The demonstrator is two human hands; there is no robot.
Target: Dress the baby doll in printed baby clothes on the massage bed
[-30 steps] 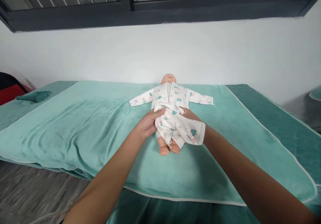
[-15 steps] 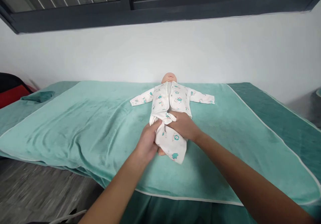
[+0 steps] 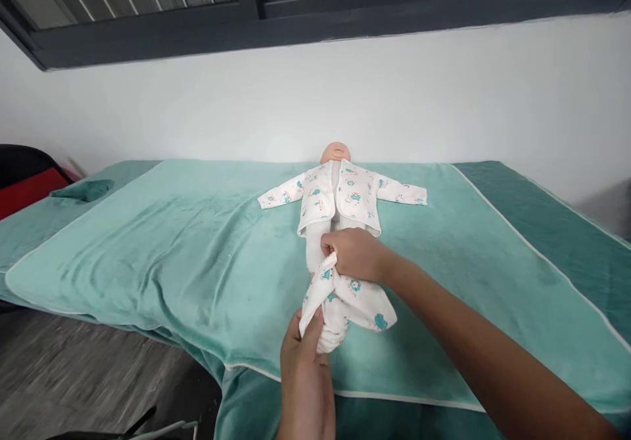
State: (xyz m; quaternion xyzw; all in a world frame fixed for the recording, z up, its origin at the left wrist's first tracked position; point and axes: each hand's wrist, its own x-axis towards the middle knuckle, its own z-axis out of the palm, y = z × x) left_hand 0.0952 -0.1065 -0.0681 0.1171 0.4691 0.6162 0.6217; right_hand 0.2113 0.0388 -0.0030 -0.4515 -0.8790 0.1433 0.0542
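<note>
Right now, the left hand (image 3: 305,348) pinches the near end of 1 bunched patterned garment (image 3: 367,305) by the lower legs of the doll (image 3: 336,152), while the right hand (image 3: 355,254) grips its upper edge. The doll lies on the green blanket (image 3: 197,229), torso inside 1 open-fronted jacket (image 3: 318,196); whether the sleeves contain arms, I cannot tell. Its feet are hidden; 1 black-and-red object (image 3: 32,190) is cut off leftward.

A bedroom-like room: a green-covered bed (image 3: 197,249) beneath the gripping hands (image 3: 357,254), grey wood-look floor (image 3: 83,361) to their left, plain white wall (image 3: 315,98) and barred window (image 3: 325,19) beyond.
</note>
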